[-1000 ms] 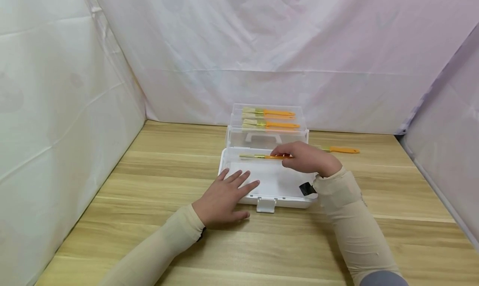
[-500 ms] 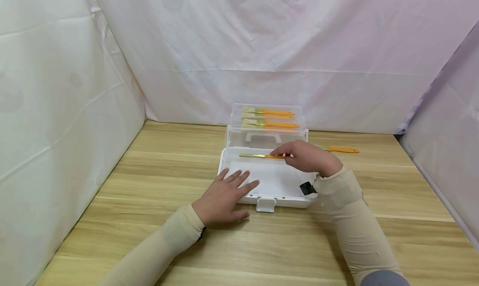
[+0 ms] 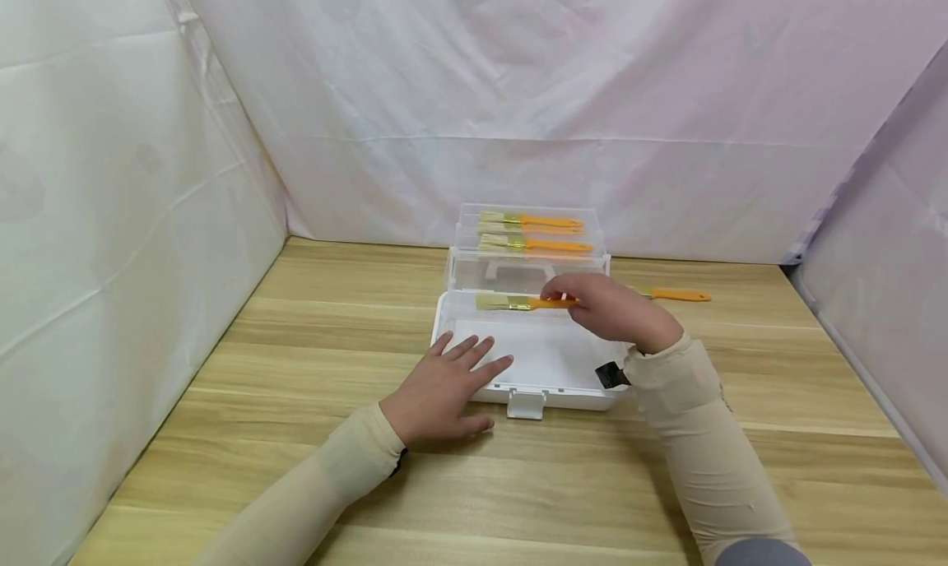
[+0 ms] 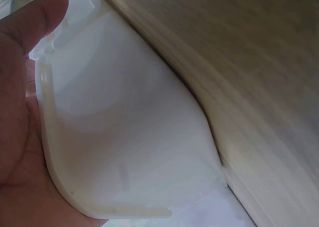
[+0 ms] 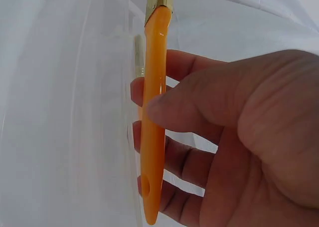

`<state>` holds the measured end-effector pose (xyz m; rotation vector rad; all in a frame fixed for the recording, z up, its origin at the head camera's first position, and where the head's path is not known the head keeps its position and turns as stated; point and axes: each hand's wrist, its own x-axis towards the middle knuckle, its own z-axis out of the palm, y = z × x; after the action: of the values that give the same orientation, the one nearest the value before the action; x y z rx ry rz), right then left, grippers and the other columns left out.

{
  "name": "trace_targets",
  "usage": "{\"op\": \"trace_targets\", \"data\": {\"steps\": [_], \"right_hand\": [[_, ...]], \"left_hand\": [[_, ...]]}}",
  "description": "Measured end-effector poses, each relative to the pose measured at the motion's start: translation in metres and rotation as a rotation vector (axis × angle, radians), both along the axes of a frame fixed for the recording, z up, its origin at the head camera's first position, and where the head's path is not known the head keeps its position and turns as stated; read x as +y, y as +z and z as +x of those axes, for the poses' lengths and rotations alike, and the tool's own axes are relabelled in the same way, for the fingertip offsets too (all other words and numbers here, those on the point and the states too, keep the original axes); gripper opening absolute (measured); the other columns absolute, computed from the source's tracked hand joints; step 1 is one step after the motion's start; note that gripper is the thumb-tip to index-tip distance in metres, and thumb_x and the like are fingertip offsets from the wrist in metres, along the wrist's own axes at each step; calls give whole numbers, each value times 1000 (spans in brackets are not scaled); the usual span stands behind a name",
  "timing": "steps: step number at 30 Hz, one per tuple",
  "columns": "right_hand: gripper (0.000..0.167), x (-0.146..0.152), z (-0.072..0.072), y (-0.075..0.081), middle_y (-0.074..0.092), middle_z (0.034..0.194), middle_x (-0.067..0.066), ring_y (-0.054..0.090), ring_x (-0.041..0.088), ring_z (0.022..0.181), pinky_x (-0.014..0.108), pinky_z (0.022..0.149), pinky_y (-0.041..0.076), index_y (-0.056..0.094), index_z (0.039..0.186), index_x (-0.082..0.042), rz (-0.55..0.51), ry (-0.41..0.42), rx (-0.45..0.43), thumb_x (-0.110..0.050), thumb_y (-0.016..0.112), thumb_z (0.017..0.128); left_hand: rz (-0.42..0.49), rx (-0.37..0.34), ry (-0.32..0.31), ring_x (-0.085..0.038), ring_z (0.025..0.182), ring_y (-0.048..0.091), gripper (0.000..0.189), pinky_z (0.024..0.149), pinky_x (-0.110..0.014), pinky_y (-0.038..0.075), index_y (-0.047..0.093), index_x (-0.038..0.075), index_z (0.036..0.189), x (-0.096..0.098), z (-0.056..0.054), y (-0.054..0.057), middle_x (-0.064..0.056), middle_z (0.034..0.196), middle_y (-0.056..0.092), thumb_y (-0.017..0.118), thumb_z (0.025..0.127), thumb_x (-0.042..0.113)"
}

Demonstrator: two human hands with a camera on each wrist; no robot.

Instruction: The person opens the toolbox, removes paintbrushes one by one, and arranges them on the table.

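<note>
Orange-handled flat paintbrush with pale bristles [image 3: 511, 303], pinched in the right hand [image 3: 615, 307], is above the rear of an open white plastic box [image 3: 544, 356]. 2 similar brushes [image 3: 536, 244] lie on clear plastic tiers [image 3: 468, 274] behind; 1 brush [image 3: 680, 295] lies rightward, partly hidden. The left hand [image 3: 440, 393], fingers spread, crosses the box's near-left rim. Wood-grain table [image 3: 800, 368] extends both sides to pale curtains [image 3: 518, 97].

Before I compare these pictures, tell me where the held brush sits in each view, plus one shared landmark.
Head: brush, just right of centre, slightly below mid-height.
Left wrist: not visible.
Right wrist: its orange handle runs nearly upright near centre.
Shared landmark: right hand, in head and right wrist views.
</note>
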<state>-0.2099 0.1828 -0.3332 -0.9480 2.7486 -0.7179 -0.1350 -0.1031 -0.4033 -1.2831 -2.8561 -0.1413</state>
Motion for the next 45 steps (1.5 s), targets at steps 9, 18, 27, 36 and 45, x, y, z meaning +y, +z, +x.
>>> {"op": "trace_targets", "data": {"steps": [9,18,27,36,45], "right_hand": [[35,5,2,2,65,111,6,59,25,98,46,89,49,68,112,-6,-24,-5,47,12,49,89],[35,11,4,0,64,113,7,57,26,98,46,89,48,66,114,-6,-32,-32,56,12,49,89],[38,21,8,1,62,117,8,57,27,102,48,91,48,65,118,-7,-27,-45,65,12,46,91],[36,37,12,-2,63,114,10,58,28,100,48,88,47,65,114,-4,-38,-82,68,13,46,89],[37,61,16,-6,63,112,11,57,29,99,48,86,47,64,111,-5,-39,-141,49,13,44,86]], "left_hand": [[-2,17,-9,-31,141,38,83,114,-58,20,33,27,156,-1,0,0,-10,156,38,64,87,59],[-6,25,-7,-31,141,39,83,114,-58,20,33,27,156,-1,0,0,-10,155,39,64,86,59],[0,21,-10,-31,140,40,83,114,-58,20,34,27,156,-1,1,1,-10,155,40,65,86,59],[1,29,-15,-32,140,40,83,114,-57,21,33,26,156,-1,1,1,-10,154,41,64,87,59],[-4,40,-17,-32,140,41,83,114,-57,22,33,26,156,-1,2,1,-10,154,41,64,87,59]]}}
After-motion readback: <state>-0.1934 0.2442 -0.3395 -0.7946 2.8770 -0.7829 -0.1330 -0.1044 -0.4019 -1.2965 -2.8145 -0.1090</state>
